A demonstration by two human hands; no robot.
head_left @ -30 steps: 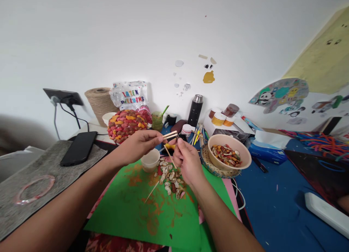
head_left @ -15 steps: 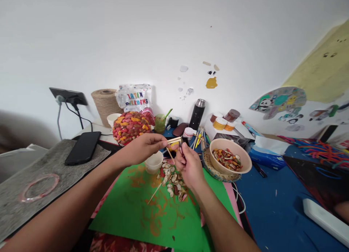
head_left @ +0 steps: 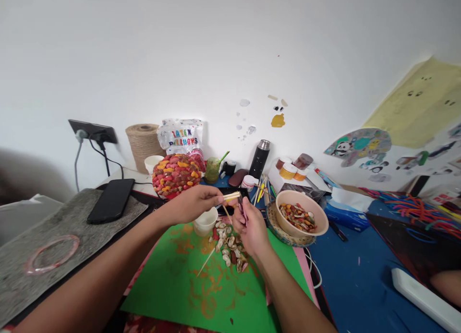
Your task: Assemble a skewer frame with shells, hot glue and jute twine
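Note:
My left hand (head_left: 201, 202) is closed on a pair of pale wooden chopsticks (head_left: 231, 196), their ends pointing right. Closed round a small dark tool (head_left: 242, 206) with a reddish handle is my right hand (head_left: 252, 226); the tool's tip meets the chopstick ends, and its exact kind is hard to make out. Below the hands, plain peanut shells (head_left: 230, 246) lie heaped on a green sheet (head_left: 173, 285) smeared with orange-brown paint. A thin wooden stick (head_left: 206, 261) rests beside the shells. Just under my left hand stands a white cup (head_left: 204, 223).
On the right, a beige bowl (head_left: 320, 220) of painted shells sits on a woven tray (head_left: 275, 225). Behind stand a shell-covered ball (head_left: 176, 175), a black flask (head_left: 260, 159) and paint jars (head_left: 288, 171). A phone (head_left: 111, 201) lies left; a white bar-shaped object (head_left: 425, 297) lies right.
The camera has tilted up a little, so most things sit lower in the picture. Both hands keep their hold on the chopsticks and the tool, with little movement between them.

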